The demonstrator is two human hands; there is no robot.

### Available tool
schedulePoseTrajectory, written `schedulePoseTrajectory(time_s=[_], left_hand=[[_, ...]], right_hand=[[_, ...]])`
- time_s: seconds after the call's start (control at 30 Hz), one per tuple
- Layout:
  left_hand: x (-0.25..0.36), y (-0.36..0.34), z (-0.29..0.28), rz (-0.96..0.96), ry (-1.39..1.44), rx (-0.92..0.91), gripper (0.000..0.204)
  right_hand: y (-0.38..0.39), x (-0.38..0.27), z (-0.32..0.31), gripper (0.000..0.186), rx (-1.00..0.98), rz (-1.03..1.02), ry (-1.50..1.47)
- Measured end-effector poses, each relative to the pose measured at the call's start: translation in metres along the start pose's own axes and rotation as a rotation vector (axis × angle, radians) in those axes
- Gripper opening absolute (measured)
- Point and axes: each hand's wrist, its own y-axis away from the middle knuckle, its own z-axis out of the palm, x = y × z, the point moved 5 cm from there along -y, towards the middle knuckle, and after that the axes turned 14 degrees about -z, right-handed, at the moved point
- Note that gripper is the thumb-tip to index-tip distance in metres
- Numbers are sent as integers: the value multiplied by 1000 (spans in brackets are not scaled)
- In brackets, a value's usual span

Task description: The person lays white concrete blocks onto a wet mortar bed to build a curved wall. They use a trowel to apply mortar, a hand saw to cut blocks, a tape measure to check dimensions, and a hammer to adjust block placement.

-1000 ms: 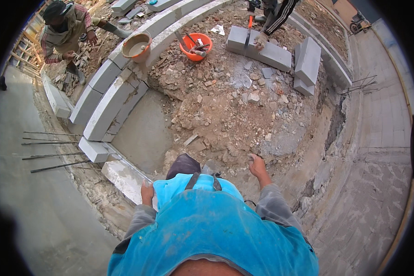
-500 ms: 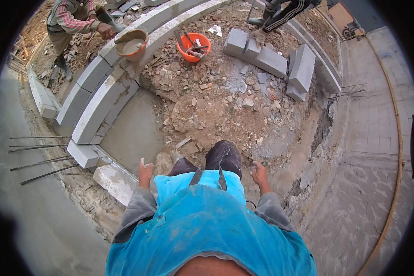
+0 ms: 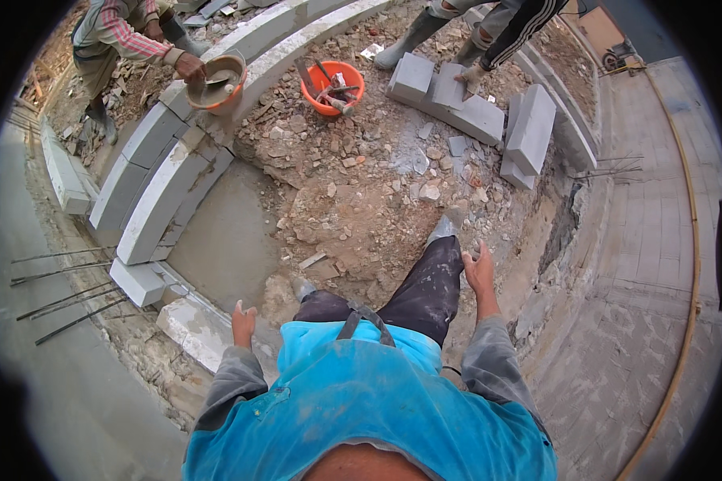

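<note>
My left hand [image 3: 243, 324] hangs low beside my hip, fingers apart and holding nothing. Nearest to it is a whitish block [image 3: 194, 327] at the end of the low curved block wall [image 3: 162, 204]. On the other side, my right hand [image 3: 480, 274] is held out over the rubble ground [image 3: 353, 212], its fingers spread and its palm bare. Between my hands, one boot [image 3: 446, 226] is planted forward on the broken stones. An orange bucket [image 3: 321, 107] holding hand tools stands farther ahead, touched by neither hand.
At the far left, a co-worker's hand [image 3: 189, 67] is at a mortar bucket [image 3: 226, 104] on the wall. Another person's gloved hand [image 3: 472, 78] touches grey blocks [image 3: 480, 119]. Steel bars [image 3: 64, 256] jut out left; a long pole or hose [image 3: 692, 240] curves along the right.
My right leg has stepped forward, and my right hand has swung forward and outward. My left hand has dropped back slightly. The far-left worker's hand has moved to the mortar bucket.
</note>
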Motion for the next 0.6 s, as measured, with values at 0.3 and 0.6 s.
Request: schedulePoseTrajectory(time_s=[0.3,0.6], left_hand=[[201,9,122,137,35,-151,60],[536,20,342,334,649,-686,77]], right_hand=[[-280,-6,7,118,176,34,-263],[-311,31,107,87,6,103,-1279]])
